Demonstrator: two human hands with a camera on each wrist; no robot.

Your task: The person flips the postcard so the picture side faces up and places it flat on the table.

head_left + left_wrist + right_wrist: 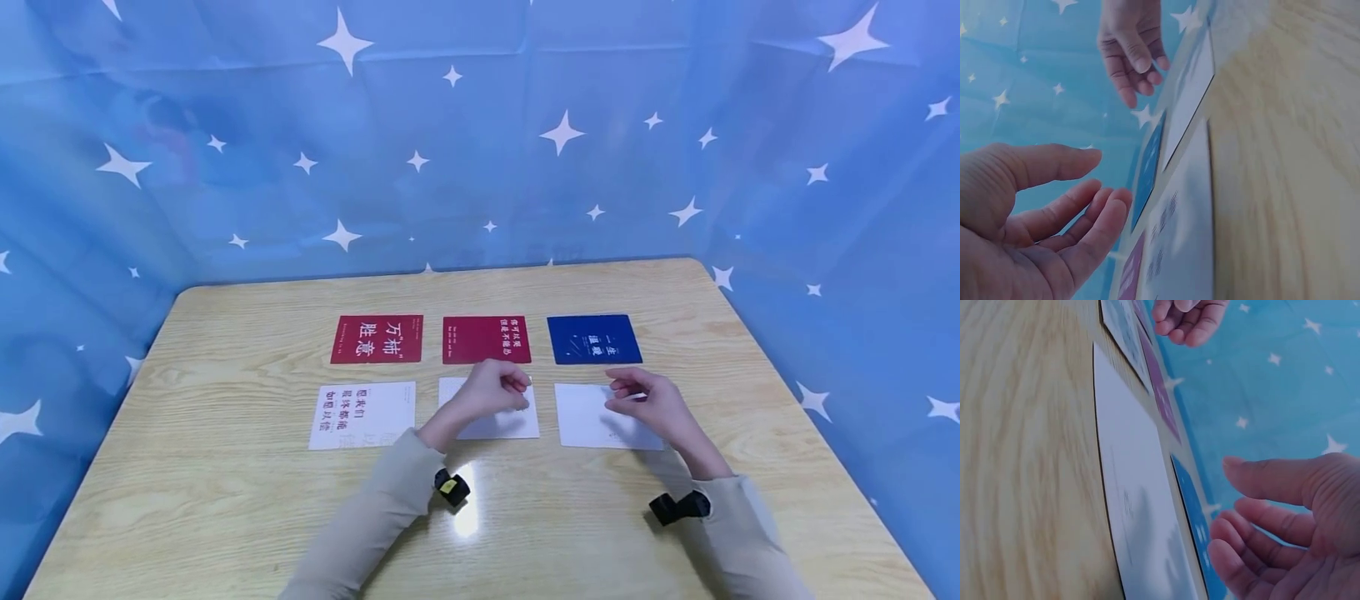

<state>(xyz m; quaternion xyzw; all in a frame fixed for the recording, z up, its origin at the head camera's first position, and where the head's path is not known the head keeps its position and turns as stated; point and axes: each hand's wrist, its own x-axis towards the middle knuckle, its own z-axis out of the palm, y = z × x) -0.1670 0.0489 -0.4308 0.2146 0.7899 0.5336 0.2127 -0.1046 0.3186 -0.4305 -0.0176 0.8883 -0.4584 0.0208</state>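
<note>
Two rows of cards lie flat on the table. In the back row are a red card with large white characters [377, 339], a plain-centred red card [480, 342] and a blue card [581, 350]. The front row holds three white cards: a printed left one [375, 408], a middle one [487, 429] and a right one [585, 421]. My left hand [489, 389] hovers over the middle white card, fingers loosely bent around nothing. Above the right white card hangs my right hand [651, 402], thumb apart from its relaxed fingers. Both hands partly cover the cards below.
The wooden table [187, 467] has rounded back corners. A blue curtain with white stars [480, 167] stands behind it and along both sides. Black wrist cameras are strapped at the left cuff [452, 487] and the right cuff [679, 507].
</note>
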